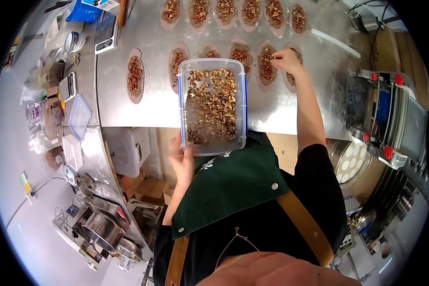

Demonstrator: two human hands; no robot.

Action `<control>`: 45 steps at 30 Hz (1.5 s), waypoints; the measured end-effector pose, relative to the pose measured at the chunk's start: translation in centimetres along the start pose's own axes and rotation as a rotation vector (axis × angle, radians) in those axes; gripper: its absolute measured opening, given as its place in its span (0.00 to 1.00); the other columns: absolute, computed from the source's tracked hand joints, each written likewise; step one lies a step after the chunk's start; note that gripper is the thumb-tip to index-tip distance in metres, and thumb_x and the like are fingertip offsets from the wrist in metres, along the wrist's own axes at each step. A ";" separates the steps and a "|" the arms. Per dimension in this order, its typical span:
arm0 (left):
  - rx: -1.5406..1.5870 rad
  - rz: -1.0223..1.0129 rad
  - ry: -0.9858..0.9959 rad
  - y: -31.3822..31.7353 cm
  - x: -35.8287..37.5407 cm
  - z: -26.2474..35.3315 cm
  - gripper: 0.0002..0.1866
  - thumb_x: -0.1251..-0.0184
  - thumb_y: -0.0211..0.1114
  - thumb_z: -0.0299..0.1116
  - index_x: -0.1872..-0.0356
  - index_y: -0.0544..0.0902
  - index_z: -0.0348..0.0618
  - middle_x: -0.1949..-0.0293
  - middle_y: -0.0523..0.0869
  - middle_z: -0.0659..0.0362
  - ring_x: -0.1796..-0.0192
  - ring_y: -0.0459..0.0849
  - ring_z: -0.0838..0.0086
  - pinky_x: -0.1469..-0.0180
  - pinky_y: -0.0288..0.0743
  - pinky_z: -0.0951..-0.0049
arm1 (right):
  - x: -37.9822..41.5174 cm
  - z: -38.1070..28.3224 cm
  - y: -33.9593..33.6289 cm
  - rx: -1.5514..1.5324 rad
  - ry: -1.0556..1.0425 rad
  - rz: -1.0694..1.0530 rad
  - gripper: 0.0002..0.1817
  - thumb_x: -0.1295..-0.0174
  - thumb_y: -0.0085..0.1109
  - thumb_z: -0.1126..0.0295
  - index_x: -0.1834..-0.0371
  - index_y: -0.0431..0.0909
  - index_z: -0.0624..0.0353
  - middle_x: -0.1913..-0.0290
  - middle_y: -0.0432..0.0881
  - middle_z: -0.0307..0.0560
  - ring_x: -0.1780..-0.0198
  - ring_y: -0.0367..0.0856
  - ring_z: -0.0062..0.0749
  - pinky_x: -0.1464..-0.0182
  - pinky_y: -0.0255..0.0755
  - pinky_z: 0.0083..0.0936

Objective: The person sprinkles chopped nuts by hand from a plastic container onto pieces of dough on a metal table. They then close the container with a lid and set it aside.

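Our left hand (182,159) is partly closed around the near left corner of a clear plastic container (212,148), thumb and fingers gripping its wall. The container hangs in front of us across the near edge of the steel table (157,112), tilted so that we see into it; chopped nuts (212,107) cover most of its bottom.

Our right hand (287,62) is reached out to the right, nearly closed, its fingertips drawn together on a small bit of nut. It is above the right end of the near row, between the fifth oval piece (266,71) and the sixth oval piece (291,81), partly covering the sixth.

The near row holds six flat ovals topped with chopped bits, the third and its neighbours partly behind the container. Beyond it runs a far row (225,12) of six more, cut off by the view's edge. A white strip (336,43) lies right of the rows.

To our left are a digital scale (106,35), a wooden rod (121,12), a blue packet (84,11), a smaller scale (68,86) and a clear lid (80,118) with a bluish rim. To our right stands a machine with red knobs (399,79).
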State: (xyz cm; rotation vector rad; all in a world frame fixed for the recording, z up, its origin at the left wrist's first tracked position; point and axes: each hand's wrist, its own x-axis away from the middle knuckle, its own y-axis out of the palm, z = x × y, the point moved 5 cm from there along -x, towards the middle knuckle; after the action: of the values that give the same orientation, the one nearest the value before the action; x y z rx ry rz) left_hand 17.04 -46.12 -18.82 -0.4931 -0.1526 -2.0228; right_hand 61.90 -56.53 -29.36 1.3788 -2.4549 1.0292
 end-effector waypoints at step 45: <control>0.014 0.082 -0.042 -0.6 2.1 0.1 0.24 0.41 0.55 0.19 0.40 0.76 0.36 0.59 0.71 0.65 0.69 0.80 0.81 0.68 0.77 0.79 | 1.1 -5.1 7.1 0.770 -0.216 0.213 0.05 0.50 0.58 0.75 0.71 0.83 0.59 0.59 0.82 0.50 0.58 0.82 0.47 0.58 0.76 0.40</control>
State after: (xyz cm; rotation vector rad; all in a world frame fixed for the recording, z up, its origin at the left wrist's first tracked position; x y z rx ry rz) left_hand 15.73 -47.53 -17.85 -0.5256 -0.1691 -1.9312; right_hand 54.59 -51.63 -28.59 1.4716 -2.4945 2.1377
